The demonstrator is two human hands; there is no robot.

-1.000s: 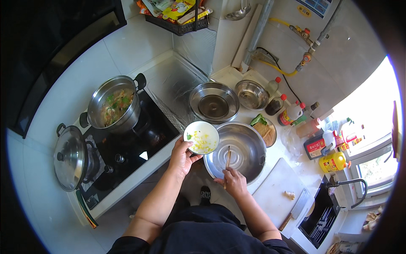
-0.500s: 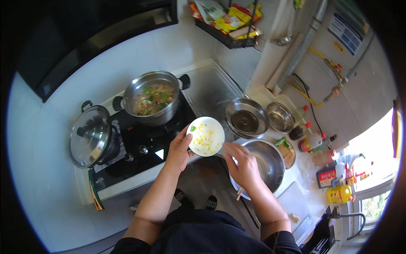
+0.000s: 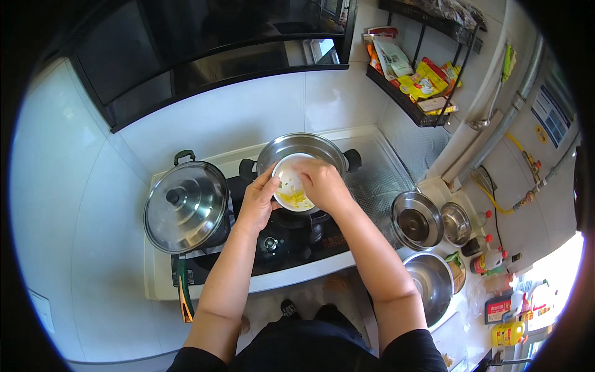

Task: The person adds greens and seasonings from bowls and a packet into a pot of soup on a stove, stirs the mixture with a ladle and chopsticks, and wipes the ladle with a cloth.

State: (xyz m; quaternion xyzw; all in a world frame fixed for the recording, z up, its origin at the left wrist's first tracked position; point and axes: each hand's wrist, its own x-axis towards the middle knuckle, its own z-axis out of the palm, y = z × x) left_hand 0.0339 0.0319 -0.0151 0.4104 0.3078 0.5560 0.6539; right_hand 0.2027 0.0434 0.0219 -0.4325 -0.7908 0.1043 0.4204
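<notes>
My left hand (image 3: 256, 203) grips a small white bowl (image 3: 284, 172) by its left side, thumb over the rim. Chopped yellow pieces (image 3: 295, 198) and a few green bits lie inside it. The bowl is tilted, with its lower part toward me. Curled fingers of my right hand (image 3: 323, 185) reach into the bowl from the right; what they pinch, if anything, is hidden. Directly behind is a steel pot (image 3: 300, 144) with black handles on the stove. Its contents are covered by the bowl and my hand.
A lidded pan (image 3: 188, 204) with a green handle sits on the left burner. At right are steel bowls (image 3: 414, 224), a large basin (image 3: 434, 282) and several bottles (image 3: 493, 260). A black rack (image 3: 403, 93) with packets hangs above; a range hood (image 3: 217, 56) overhangs the stove.
The bowl has come over to the pot's near side. My right hand has moved from beside the bowl into it. The view has shifted left, toward the stove.
</notes>
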